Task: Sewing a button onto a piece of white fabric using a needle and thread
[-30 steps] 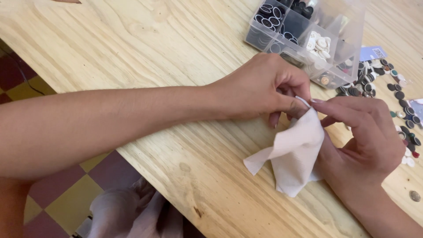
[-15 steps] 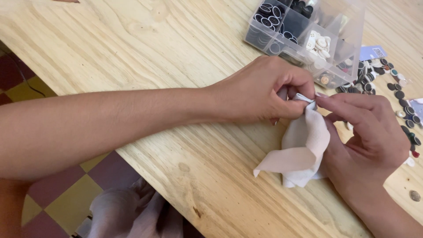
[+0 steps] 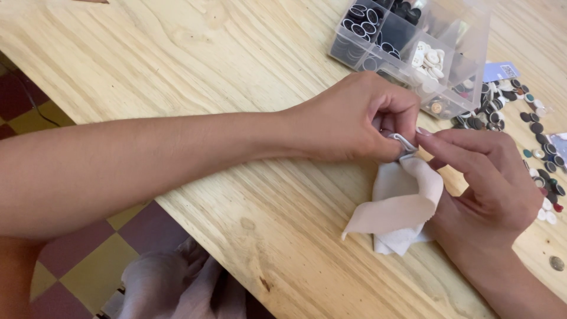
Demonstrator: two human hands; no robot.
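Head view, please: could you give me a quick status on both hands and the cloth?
Left hand and right hand both pinching a small metal clasp at the top of the pale cloth. Cloth hangs onto the wooden table. Button box behind, nothing blocking.

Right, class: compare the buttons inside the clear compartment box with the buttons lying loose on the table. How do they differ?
The buttons in the clear compartment box are sorted: black ringed ones in one compartment, white ones in another. The loose buttons lie scattered on the wooden table with dark, white, teal and red mixed together. The boxed ones are heaped; the loose ones mostly lie flat in a single layer. Both groups are small and round.
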